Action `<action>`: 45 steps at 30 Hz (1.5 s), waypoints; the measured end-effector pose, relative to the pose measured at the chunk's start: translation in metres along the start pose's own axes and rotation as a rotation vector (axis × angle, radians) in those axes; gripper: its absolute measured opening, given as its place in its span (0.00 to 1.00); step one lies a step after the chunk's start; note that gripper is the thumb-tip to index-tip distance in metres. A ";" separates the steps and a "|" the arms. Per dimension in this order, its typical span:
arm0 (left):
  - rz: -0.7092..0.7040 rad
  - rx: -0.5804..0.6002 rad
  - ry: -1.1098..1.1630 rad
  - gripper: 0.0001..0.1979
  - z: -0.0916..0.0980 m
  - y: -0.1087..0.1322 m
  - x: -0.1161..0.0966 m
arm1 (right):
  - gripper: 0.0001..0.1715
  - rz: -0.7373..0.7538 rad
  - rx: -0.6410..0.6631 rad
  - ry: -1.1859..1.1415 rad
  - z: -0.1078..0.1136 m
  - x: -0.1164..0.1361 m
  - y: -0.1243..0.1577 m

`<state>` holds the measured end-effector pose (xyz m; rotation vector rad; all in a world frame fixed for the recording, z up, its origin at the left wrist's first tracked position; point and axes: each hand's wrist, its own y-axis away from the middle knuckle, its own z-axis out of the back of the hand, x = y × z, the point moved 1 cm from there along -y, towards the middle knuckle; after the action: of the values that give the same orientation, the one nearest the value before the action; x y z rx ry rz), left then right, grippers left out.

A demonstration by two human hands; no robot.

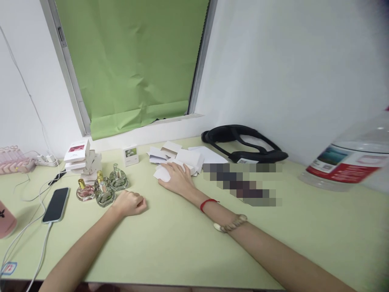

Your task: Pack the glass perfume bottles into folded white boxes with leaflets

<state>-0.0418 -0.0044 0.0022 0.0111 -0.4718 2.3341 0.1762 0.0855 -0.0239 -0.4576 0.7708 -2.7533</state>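
My left hand (130, 202) rests on the table as a loose fist, with nothing showing in it. Just beyond it stand several small glass perfume bottles (119, 179), some with gold caps and some with silver. My right hand (178, 178) lies palm down with fingers spread over a loose heap of white folded cartons and card pieces (189, 157). Its fingertips touch the heap; the palm side is hidden. A small upright white box with a flower picture (131, 155) stands between the bottles and the heap.
Stacked white boxes (79, 156) stand behind the bottles. A phone (56, 205) with cables and a pink cup (6, 221) are at left. A black headset-like strap (243, 142), a pixelated patch and a large water bottle (346, 162) are at right. The table's front edge is near.
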 end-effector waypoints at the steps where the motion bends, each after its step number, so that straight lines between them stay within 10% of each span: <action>1: -0.002 0.003 -0.003 0.18 0.000 0.000 0.000 | 0.35 0.012 0.010 -0.006 0.001 0.003 0.000; 17: 0.000 0.018 0.011 0.19 0.000 0.000 0.001 | 0.36 0.569 0.234 -0.358 0.020 0.047 0.017; 35: 0.002 0.036 -0.036 0.18 0.000 -0.001 0.000 | 0.42 0.467 0.330 -0.297 0.020 0.042 0.017; 45: -0.019 0.006 -0.043 0.18 -0.001 0.000 0.000 | 0.31 0.385 0.094 -0.386 0.014 0.037 0.012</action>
<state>-0.0418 -0.0038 0.0016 0.0689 -0.4840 2.3203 0.1486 0.0572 -0.0103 -0.7100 0.5606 -2.2399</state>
